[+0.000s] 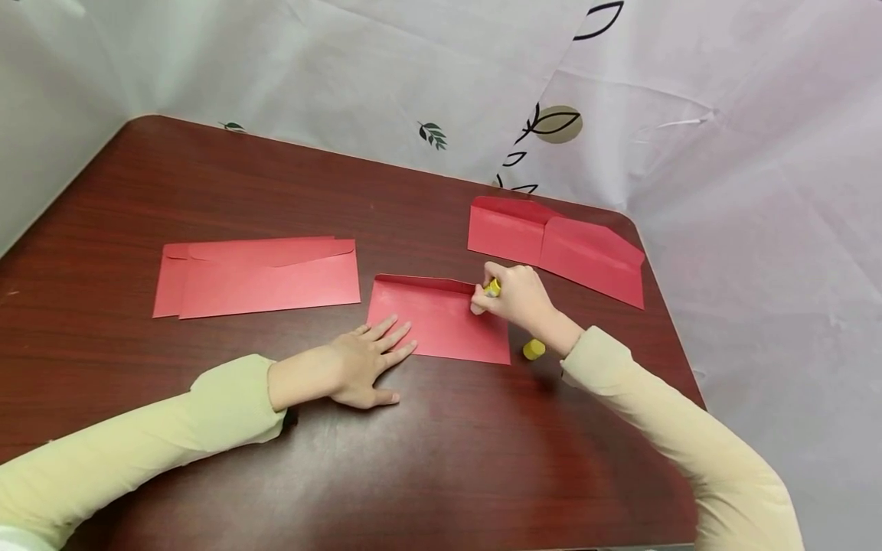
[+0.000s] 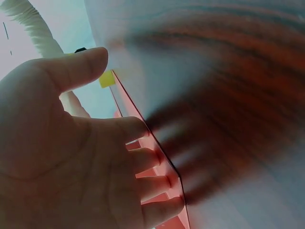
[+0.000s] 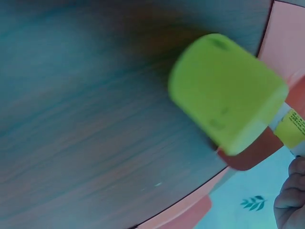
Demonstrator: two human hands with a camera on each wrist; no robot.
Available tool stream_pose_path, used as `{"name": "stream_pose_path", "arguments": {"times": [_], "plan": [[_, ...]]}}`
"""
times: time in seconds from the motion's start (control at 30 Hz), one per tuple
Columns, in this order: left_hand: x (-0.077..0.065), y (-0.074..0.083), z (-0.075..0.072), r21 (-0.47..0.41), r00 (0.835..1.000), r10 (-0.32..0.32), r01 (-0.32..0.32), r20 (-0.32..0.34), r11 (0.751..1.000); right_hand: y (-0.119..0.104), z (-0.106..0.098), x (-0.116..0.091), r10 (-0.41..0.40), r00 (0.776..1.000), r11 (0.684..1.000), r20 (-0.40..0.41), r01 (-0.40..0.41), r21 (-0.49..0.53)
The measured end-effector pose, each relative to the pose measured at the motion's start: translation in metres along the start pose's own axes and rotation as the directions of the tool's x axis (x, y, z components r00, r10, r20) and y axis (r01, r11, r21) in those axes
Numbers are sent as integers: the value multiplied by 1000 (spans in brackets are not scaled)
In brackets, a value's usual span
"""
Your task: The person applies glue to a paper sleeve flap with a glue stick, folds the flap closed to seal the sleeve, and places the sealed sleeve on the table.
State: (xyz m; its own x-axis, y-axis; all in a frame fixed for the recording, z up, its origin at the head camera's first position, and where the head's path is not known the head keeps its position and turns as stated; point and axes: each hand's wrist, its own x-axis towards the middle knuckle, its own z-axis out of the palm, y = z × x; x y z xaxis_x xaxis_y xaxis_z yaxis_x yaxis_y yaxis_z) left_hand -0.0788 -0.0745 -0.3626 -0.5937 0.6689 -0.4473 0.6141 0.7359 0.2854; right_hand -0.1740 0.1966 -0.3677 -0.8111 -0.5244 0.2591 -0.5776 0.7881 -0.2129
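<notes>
A red envelope (image 1: 441, 317) lies in front of the person with its flap side away, along the far edge. My left hand (image 1: 365, 363) rests with fingers spread on the envelope's near left corner, its thumb on the table. In the left wrist view the fingertips (image 2: 164, 182) of that hand meet the envelope's edge. My right hand (image 1: 520, 295) grips a yellow glue stick (image 1: 492, 288) over the envelope's upper right part, near the flap fold. The yellow glue cap (image 1: 534, 350) stands on the table beside the envelope; it looms large in the right wrist view.
Two overlapping red envelopes (image 1: 269, 279) lie to the left on the brown wooden table (image 1: 289, 184). Two more red envelopes (image 1: 592, 256) lie at the far right with flaps raised. A white patterned curtain (image 1: 344, 76) hangs behind and beside the table.
</notes>
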Motion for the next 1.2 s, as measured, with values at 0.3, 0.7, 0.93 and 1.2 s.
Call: {"name": "stream_pose_path", "arguments": {"times": [0.3, 0.7, 0.93, 1.2], "plan": [[-2, 0, -1, 8, 1000, -2, 3, -5, 1000, 17, -8, -12, 72, 997, 997, -24, -72, 5], [0, -2, -5, 13, 1000, 1, -1, 5, 1000, 33, -12, -24, 227, 974, 966, -25, -222, 136], [2, -8, -7, 0, 997, 25, -25, -75, 1000, 51, -15, -32, 371, 928, 869, 43, -363, 337], [7, -7, -6, 82, 974, 89, -74, -207, 994, 55, -18, -35, 546, 831, 655, 108, -503, 564]]}}
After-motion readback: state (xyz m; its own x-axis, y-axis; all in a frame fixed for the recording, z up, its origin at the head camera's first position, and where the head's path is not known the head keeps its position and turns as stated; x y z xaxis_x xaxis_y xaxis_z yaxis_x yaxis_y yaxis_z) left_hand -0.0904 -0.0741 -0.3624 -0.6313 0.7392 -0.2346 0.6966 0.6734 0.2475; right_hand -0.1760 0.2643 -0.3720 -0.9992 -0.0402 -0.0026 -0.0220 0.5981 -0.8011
